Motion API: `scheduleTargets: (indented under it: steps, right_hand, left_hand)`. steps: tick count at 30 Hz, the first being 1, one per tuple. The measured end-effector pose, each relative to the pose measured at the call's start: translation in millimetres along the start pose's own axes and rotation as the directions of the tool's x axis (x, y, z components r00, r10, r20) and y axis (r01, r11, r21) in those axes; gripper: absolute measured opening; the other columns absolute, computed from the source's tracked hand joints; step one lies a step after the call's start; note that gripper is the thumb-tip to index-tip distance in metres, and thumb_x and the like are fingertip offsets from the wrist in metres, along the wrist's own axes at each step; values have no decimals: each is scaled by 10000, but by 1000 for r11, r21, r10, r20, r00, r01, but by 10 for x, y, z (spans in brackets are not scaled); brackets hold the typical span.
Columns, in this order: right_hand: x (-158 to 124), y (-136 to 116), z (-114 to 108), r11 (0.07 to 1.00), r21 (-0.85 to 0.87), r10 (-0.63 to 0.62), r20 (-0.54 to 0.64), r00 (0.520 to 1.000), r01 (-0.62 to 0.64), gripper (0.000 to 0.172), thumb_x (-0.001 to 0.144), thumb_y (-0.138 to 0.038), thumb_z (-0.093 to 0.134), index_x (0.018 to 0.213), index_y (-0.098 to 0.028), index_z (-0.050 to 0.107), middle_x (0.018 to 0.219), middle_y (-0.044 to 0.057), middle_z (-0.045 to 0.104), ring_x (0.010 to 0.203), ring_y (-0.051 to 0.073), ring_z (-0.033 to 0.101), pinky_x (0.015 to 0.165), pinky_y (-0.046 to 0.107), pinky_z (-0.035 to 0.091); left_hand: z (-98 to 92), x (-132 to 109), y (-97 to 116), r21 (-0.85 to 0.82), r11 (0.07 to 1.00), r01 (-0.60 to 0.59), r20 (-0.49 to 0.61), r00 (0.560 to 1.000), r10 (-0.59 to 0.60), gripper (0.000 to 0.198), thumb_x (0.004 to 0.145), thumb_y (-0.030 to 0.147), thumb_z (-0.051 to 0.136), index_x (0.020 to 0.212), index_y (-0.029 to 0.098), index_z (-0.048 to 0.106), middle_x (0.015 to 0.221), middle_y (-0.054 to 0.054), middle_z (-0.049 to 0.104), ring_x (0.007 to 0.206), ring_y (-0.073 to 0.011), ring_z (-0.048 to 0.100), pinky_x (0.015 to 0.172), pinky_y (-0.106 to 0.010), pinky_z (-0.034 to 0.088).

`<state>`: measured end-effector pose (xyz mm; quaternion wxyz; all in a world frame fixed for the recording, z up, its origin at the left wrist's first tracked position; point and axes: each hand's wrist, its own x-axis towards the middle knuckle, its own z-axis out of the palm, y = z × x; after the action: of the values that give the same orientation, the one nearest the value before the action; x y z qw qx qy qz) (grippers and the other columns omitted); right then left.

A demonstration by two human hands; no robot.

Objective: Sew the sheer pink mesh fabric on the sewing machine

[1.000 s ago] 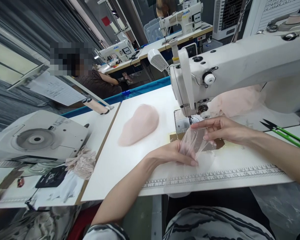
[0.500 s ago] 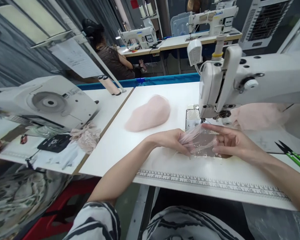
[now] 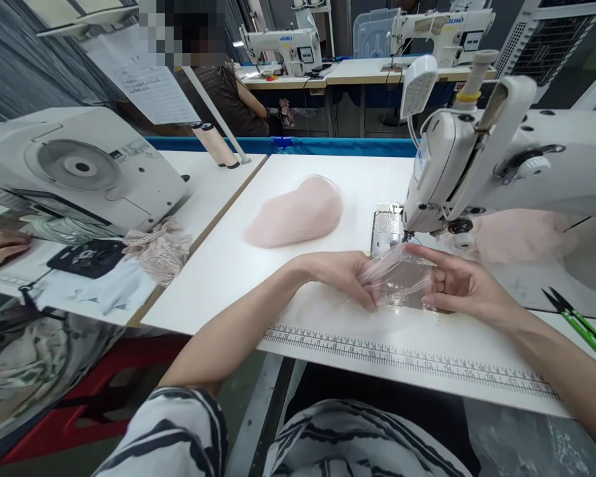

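Note:
A piece of sheer pale pink fabric (image 3: 388, 266) is stretched between my two hands, its upper edge reaching the needle area of the white sewing machine (image 3: 437, 172). My left hand (image 3: 345, 275) pinches the gathered fabric on the left side, just in front of the metal needle plate (image 3: 385, 232). On the other side my right hand (image 3: 459, 281) grips the fabric's edge between thumb and curled fingers, its index finger pointing to the presser foot (image 3: 408, 236). The presser foot partly hides behind that fingertip and the cloth.
Pink cut pieces (image 3: 298, 212) lie flat on the table left of the machine. More pink fabric (image 3: 516, 235) sits under the machine arm. Green-handled thread snips (image 3: 579, 324) rest at the right. A printed ruler (image 3: 402, 356) runs along the front edge. A co-worker's hand (image 3: 2, 248) shows at far left.
The camera view has shifted slightly, so the machine appears a little farther right. Both hands keep the fabric at the needle with almost no visible movement.

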<state>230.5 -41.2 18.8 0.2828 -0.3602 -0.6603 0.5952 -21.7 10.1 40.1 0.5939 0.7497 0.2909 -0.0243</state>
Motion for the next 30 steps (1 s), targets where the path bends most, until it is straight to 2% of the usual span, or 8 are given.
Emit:
scheduleTargets:
  steps: [9,15,19,21,30]
  right_hand:
    - [10,9,-3,999,36,-5,1,1000,5,716,789,-260,691,1430,-312,375,685,-25,571,624,128,538,555,276,477]
    - [6,-4,11,999,10,34,-116,993,-33,576,797,-322,679,1342,-343,497,974,38,621,718,145,557,533,274,474]
    - [27,11,25,998,-16,61,-166,984,-64,565,805,-348,673,1343,-332,502,754,1,586,571,121,492,440,257,400]
    - [33,31,23,997,-14,72,-180,981,-76,565,800,-353,679,1338,-342,507,731,-8,570,528,104,467,405,246,364]
    - [5,4,41,997,-12,77,-194,978,-81,595,773,-357,709,1334,-303,518,730,2,600,606,138,579,468,263,455]
  left_hand:
    - [3,8,-33,-8,1000,-9,26,1000,9,103,691,245,741,768,186,705,732,9,679,708,-142,627,693,-271,486]
    - [-5,12,-20,0,1000,16,30,999,-16,121,693,261,744,777,184,702,764,6,677,737,-148,627,726,-285,488]
    - [-5,15,-26,-15,1000,2,43,999,-1,115,690,254,744,764,182,694,757,9,667,746,-150,622,744,-297,484]
    - [-6,16,-33,-16,1000,-1,46,999,2,123,685,261,748,764,182,695,754,7,669,745,-154,623,747,-304,483]
    - [-32,0,0,-39,999,5,93,996,-2,149,671,288,755,752,180,691,748,20,671,713,-135,609,713,-282,466]
